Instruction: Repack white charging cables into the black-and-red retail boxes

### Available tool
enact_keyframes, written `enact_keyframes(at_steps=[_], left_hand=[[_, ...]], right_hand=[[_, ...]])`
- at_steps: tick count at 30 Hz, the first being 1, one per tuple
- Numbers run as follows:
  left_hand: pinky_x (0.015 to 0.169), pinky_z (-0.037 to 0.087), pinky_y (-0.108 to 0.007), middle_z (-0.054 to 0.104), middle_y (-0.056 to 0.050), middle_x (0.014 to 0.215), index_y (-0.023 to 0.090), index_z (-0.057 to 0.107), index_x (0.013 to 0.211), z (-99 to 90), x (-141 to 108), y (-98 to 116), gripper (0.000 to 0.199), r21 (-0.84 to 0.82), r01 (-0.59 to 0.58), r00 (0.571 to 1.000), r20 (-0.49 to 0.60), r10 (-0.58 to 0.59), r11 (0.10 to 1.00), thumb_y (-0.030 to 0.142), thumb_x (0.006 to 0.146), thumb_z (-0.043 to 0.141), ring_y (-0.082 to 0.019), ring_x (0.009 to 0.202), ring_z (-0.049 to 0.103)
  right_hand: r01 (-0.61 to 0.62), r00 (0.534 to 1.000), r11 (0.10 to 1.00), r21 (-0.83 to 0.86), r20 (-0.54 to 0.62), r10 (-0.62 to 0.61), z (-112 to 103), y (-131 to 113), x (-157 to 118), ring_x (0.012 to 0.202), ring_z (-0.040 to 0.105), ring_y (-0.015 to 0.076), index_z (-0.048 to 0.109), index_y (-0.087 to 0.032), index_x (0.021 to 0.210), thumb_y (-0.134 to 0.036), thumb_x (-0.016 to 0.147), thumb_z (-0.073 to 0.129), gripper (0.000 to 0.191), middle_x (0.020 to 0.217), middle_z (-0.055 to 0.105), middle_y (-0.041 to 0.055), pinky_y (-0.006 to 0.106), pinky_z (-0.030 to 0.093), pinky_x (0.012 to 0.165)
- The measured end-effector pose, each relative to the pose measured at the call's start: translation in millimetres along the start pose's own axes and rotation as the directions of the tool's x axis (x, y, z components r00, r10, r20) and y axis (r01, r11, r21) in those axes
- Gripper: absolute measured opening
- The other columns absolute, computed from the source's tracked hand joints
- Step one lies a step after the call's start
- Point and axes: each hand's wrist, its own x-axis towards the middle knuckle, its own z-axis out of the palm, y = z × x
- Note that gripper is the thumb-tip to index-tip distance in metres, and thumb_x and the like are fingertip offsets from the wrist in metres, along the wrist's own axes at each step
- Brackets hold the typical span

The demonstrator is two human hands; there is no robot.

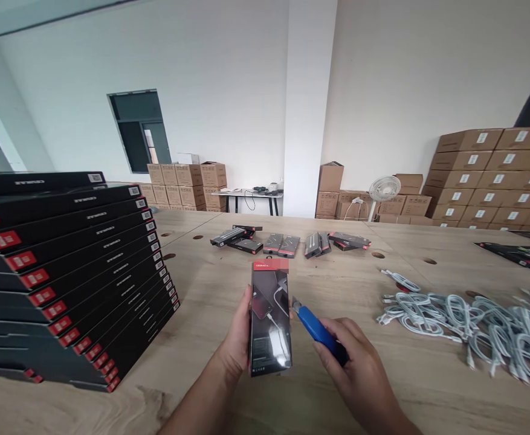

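My left hand (pixel 237 338) holds a slim black box (pixel 271 326) with a red top band and a cable picture on its face, upright in front of me. The fingers behind the box are mostly hidden. In my right hand (pixel 359 362) is a blue utility knife (pixel 316 329), its metal tip pointing up and left, close to the right edge of the box. Whether the tip touches the box I cannot tell.
At the left rises a tall stack of black boxes (pixel 124 260). Several small boxes (pixel 289 246) lie further back on the wooden table (pixel 192 362). Coiled white cables (pixel 455 317) are heaped at the right, below flat black packaging (pixel 518 257). Brown cartons (pixel 495 180) stand beyond.
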Motion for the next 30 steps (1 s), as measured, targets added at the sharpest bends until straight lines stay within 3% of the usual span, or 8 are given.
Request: enact_keyframes(at_steps=[4, 7, 11, 18, 24, 26, 27, 30], left_hand=[[0.073, 0.057, -0.037, 0.078, -0.016, 0.091, 0.009, 0.070, 0.120, 5.5, 1, 6, 0.070, -0.071, -0.062, 0.998, -0.009, 0.061, 0.996, 0.068, 0.093, 0.044, -0.026, 0.072, 0.074], [0.077, 0.058, -0.039, 0.077, -0.017, 0.100, 0.009, 0.068, 0.120, 7.1, 2, 8, 0.062, -0.128, -0.135, 0.989, -0.074, 0.127, 0.983, 0.061, 0.096, 0.045, -0.027, 0.081, 0.075], [0.082, 0.058, -0.041, 0.077, -0.018, 0.102, 0.005, 0.067, 0.117, 6.6, 4, 10, 0.061, -0.190, -0.141, 0.982, -0.152, 0.113, 0.972, 0.058, 0.095, 0.049, -0.028, 0.087, 0.075], [0.086, 0.058, -0.042, 0.075, -0.021, 0.107, 0.001, 0.059, 0.130, 5.4, 5, 11, 0.064, -0.213, -0.192, 0.958, -0.251, 0.137, 0.958, 0.053, 0.092, 0.054, -0.029, 0.091, 0.074], [0.090, 0.057, -0.044, 0.073, -0.020, 0.119, 0.004, 0.056, 0.134, 7.5, 4, 7, 0.053, -0.152, -0.251, 0.955, -0.203, 0.218, 0.956, 0.025, 0.086, 0.056, -0.030, 0.102, 0.073], [0.097, 0.054, -0.047, 0.071, -0.018, 0.126, 0.006, 0.056, 0.134, 9.0, 4, 5, 0.053, -0.147, -0.252, 0.958, -0.179, 0.225, 0.956, 0.019, 0.084, 0.055, -0.032, 0.111, 0.071], [0.099, 0.053, -0.049, 0.071, -0.017, 0.128, 0.008, 0.057, 0.134, 9.9, 4, 4, 0.052, -0.144, -0.257, 0.959, -0.164, 0.233, 0.956, 0.018, 0.083, 0.054, -0.032, 0.115, 0.069], [0.103, 0.050, -0.050, 0.070, -0.013, 0.131, 0.012, 0.061, 0.131, 12.1, 6, -4, 0.049, -0.136, -0.271, 0.961, -0.098, 0.260, 0.953, 0.016, 0.083, 0.053, -0.032, 0.120, 0.066]], right_hand=[[-0.005, 1.000, 1.000, 0.005, 0.025, 0.005, 1, 0, -1, 0.082, 0.068, 0.0211, 0.067, -0.022, 0.114, -0.028, 0.096, 0.060, 0.020, 0.093, 0.070, 0.0065, 0.029, 0.058, 0.069], [-0.016, 0.999, 1.000, 0.001, 0.045, 0.016, 0, -1, 0, 0.083, 0.068, 0.0208, 0.066, -0.022, 0.114, -0.028, 0.096, 0.059, 0.020, 0.093, 0.070, 0.0059, 0.029, 0.057, 0.070], [-0.031, 0.998, 1.000, -0.001, 0.051, 0.031, -1, -2, 0, 0.083, 0.068, 0.0212, 0.066, -0.022, 0.115, -0.029, 0.097, 0.058, 0.021, 0.093, 0.070, 0.0062, 0.029, 0.057, 0.070], [-0.048, 0.997, 0.999, 0.020, 0.055, 0.047, -1, -3, -1, 0.084, 0.068, 0.0215, 0.066, -0.022, 0.117, -0.031, 0.099, 0.056, 0.023, 0.094, 0.070, 0.0066, 0.029, 0.057, 0.071], [-0.198, 0.980, 0.963, 0.180, 0.062, 0.190, 1, -2, -2, 0.087, 0.068, 0.0207, 0.067, -0.022, 0.116, -0.038, 0.097, 0.057, 0.027, 0.099, 0.071, 0.0075, 0.030, 0.055, 0.076], [-0.365, 0.931, 0.882, 0.298, 0.089, 0.355, 3, -2, -1, 0.082, 0.067, 0.0211, 0.068, -0.020, 0.113, -0.048, 0.095, 0.057, 0.035, 0.091, 0.070, 0.0067, 0.031, 0.055, 0.075], [-0.474, 0.878, 0.799, 0.371, 0.123, 0.463, 5, -2, 0, 0.076, 0.066, 0.0207, 0.068, -0.020, 0.109, -0.054, 0.094, 0.056, 0.040, 0.082, 0.068, 0.0052, 0.031, 0.055, 0.070], [-0.707, 0.636, 0.393, 0.588, 0.284, 0.718, 13, -3, 2, 0.054, 0.055, 0.0163, 0.065, -0.019, 0.097, -0.070, 0.088, 0.052, 0.054, 0.062, 0.057, -0.0015, 0.027, 0.046, 0.049]])
